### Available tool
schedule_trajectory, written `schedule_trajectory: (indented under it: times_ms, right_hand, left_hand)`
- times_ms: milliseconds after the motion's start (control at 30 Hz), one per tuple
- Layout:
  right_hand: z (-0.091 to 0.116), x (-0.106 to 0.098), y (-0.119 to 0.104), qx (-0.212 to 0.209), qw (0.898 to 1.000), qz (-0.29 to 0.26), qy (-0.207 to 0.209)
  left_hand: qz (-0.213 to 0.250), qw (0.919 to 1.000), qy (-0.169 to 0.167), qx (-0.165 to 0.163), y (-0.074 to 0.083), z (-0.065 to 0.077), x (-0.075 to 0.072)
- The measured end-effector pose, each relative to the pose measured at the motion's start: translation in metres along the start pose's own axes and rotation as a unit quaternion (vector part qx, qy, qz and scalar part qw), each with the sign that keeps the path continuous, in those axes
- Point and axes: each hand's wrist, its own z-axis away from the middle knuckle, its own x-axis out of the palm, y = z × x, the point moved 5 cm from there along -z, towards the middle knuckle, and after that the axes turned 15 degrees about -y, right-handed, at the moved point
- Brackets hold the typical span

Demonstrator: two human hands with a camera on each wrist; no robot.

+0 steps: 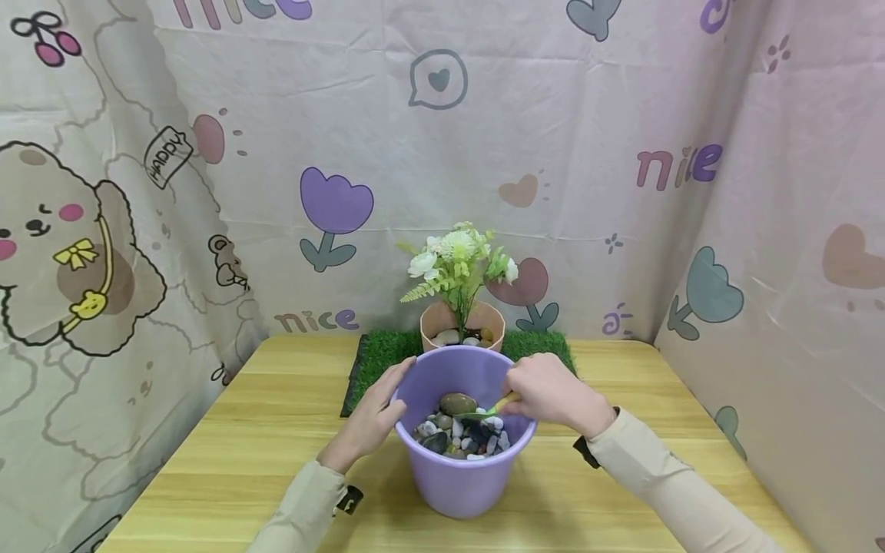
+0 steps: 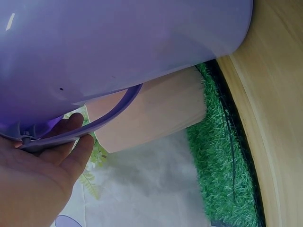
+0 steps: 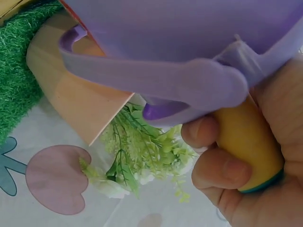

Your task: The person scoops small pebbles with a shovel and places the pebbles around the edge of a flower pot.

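A purple bucket [image 1: 459,488] stands on the wooden table, with stones [image 1: 437,442] of mixed sizes and colours at its bottom. My left hand [image 1: 368,422] holds the bucket's left rim; in the left wrist view, its fingers lie around the rim and the folded-down purple handle [image 2: 111,113]. With my right hand [image 1: 549,393] I grip a small garden trowel by its yellow handle [image 3: 248,144], over the bucket's right side. The trowel's green blade [image 1: 474,415] reaches in among the stones, beside a large brown stone [image 1: 458,403]. Its tip is hard to make out.
Behind the bucket, a peach flowerpot [image 1: 430,326] with white flowers [image 1: 456,250] and pebbles stands on a green artificial grass mat [image 1: 387,352]. A printed cloth [image 1: 442,153] hangs at the back and both sides of the table [image 1: 276,461].
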Motion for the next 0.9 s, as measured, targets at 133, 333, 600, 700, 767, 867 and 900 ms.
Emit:
schedule_trajectory:
  times_ms: [133, 333, 600, 700, 767, 867, 900]
  right_hand:
    - [-0.002, 0.003, 0.002, 0.003, 1.000, 0.011, 0.020]
    - [-0.004, 0.004, 0.008, 0.014, 0.999, 0.001, 0.036]
    - [-0.001, 0.004, 0.009, 0.031, 0.998, -0.021, 0.048]
    - [0.000, 0.004, 0.009, 0.035, 0.998, -0.024, 0.053]
    - [0.001, 0.004, 0.009, 0.038, 0.997, -0.026, 0.059]
    - [0.003, 0.005, 0.010, 0.043, 0.996, -0.027, 0.070]
    - [0.004, 0.006, 0.011, 0.046, 0.996, -0.028, 0.074]
  left_hand:
    - [0.004, 1.0000, -0.001, 0.000, -0.001, 0.000, 0.001]
    - [0.008, 1.0000, 0.000, -0.005, -0.003, -0.001, 0.001]
    - [0.008, 1.0000, 0.000, -0.003, 0.000, -0.001, 0.000]
    - [0.007, 1.0000, -0.001, -0.002, 0.001, -0.001, 0.000]
    - [0.008, 1.0000, -0.001, -0.002, 0.001, -0.001, -0.001]
    - [0.012, 0.9999, -0.003, -0.002, 0.000, 0.000, 0.000]
    - [0.011, 0.9999, -0.003, -0.002, 0.000, 0.000, 0.000]
